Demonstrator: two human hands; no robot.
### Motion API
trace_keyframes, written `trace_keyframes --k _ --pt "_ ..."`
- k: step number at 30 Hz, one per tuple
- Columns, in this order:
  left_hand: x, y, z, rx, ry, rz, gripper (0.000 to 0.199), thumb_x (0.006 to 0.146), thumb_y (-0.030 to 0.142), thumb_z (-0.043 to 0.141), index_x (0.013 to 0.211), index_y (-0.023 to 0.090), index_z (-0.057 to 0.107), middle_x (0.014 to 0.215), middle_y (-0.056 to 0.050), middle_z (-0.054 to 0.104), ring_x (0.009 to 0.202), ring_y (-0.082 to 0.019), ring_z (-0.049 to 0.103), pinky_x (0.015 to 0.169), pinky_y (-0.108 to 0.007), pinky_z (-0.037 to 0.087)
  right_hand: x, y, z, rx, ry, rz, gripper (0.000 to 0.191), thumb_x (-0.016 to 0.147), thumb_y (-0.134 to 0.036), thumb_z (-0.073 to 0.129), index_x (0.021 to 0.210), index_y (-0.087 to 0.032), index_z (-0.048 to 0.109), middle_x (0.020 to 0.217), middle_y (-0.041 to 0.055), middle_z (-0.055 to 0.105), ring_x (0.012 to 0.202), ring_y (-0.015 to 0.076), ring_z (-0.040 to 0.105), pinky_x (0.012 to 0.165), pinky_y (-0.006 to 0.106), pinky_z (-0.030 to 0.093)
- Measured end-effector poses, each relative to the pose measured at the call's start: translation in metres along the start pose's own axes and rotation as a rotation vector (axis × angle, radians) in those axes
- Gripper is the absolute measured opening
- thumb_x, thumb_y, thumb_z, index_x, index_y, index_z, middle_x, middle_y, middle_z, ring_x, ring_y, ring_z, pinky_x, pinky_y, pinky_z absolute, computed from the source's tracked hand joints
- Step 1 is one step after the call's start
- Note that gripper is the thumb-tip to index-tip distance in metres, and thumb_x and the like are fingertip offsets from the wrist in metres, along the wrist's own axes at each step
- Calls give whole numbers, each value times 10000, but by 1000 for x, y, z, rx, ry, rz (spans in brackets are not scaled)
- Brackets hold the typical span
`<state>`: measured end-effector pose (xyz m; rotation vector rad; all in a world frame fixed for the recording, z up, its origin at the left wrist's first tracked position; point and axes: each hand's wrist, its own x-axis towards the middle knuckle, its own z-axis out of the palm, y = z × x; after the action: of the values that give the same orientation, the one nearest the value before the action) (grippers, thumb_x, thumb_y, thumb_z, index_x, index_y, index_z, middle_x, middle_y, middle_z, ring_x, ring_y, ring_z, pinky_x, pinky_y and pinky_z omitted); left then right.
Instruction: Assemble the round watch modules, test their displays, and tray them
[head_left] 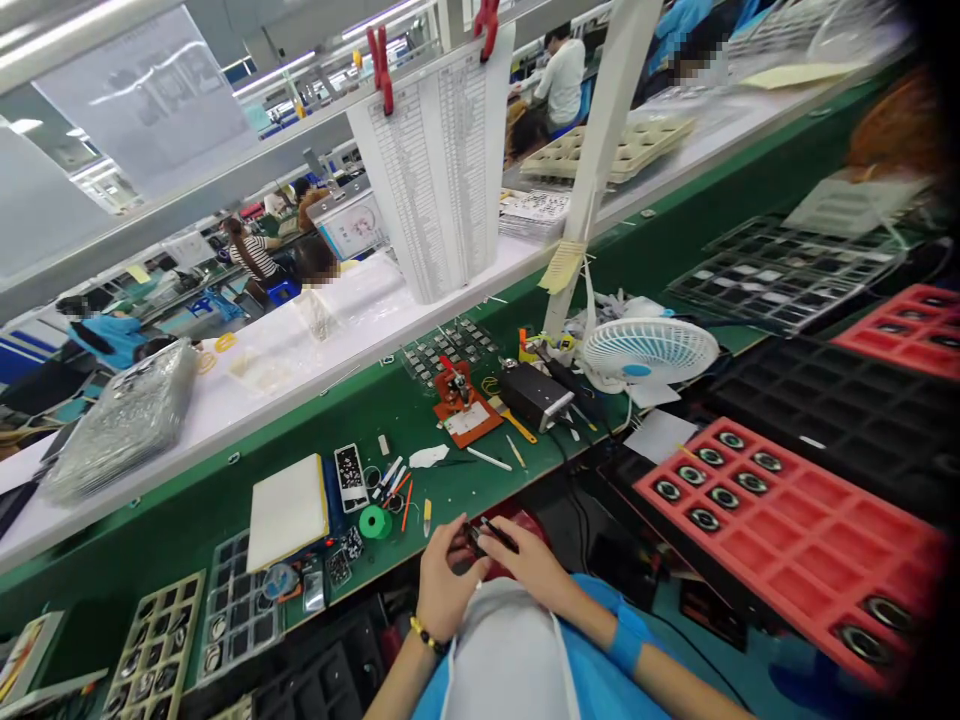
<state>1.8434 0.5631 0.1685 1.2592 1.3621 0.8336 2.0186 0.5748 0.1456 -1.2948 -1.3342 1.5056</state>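
Note:
Both hands meet over my lap, just below the front edge of the green bench (439, 515). My left hand (448, 580), with a beaded bracelet at its wrist, has its fingers curled round a small dark part (472, 535). My right hand (527, 562) is closed on a thin black tool (501, 535), which lies slanted against that part. Fingers cover most of the part, so its shape is unclear. On the bench ahead are a yellow-handled blade (427, 516), orange sticks (406, 506) and a green spool (375, 521).
A red tray (806, 540) with round metal-rimmed parts is at the right, near a white fan (651, 350). An orange fixture (469, 415) and a black box (534, 393) stand further back. At left are a white pad (289, 510) and compartment trays (241, 600).

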Motion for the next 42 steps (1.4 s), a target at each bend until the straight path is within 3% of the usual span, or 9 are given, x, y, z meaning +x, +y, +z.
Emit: trace_keyframes --k 5,13,17,23,28,33,42 --pt "-5 20 -2 -295 -15 -72 720 726 364 898 1343 186 572 1292 -179 662 1223 -308 644 1067 -473 533 -3 -16 -6 78 -30 -13 645 928 -780 470 1075 -210 731 967 78 732 913 281 662 894 399 538" --pt "-11 40 -6 -546 -41 -59 608 710 375 938 1211 178 654 1280 -169 698 1225 -313 655 1095 -455 512 -12 -23 -9 90 -63 -14 577 929 -695 579 1226 -213 696 1200 116 728 1076 311 675 929 431 552" --pt "-12 43 -8 -818 -93 -210 563 734 350 917 1208 167 674 1260 -136 715 1173 -284 691 1048 -398 554 -17 -28 -14 73 -45 -45 547 932 -670 601 1218 -215 708 1264 121 714 1198 317 641 1091 461 466" --pt "-9 37 -8 -1119 -122 -370 315 816 251 852 1082 118 750 1150 -130 759 1053 -220 749 964 -249 589 -22 -29 -18 43 -38 -60 512 951 -630 599 1241 -226 718 1264 116 722 1120 298 682 1082 459 491" --pt "-8 31 -8 -1187 -102 -475 242 826 247 849 1015 119 770 1132 -140 764 1041 -211 751 942 -227 597 -22 -32 -19 11 -43 -76 487 942 -616 608 1206 -231 745 1266 119 728 1180 312 662 1080 464 491" --pt "-11 38 -5 -1241 -96 -544 249 848 234 822 1029 78 753 1062 -122 769 1011 -187 753 892 -183 602 -24 -39 -18 4 -49 -77 475 952 -595 605 1217 -226 745 1278 120 725 1189 306 665 1091 460 489" --pt "-16 53 -1 -1385 -202 -669 325 848 250 804 1053 12 722 1041 -136 753 1003 -154 743 891 -109 564 -27 -32 -20 33 -71 -76 489 985 -597 555 1256 -232 735 1300 110 716 1178 290 680 1050 423 543"
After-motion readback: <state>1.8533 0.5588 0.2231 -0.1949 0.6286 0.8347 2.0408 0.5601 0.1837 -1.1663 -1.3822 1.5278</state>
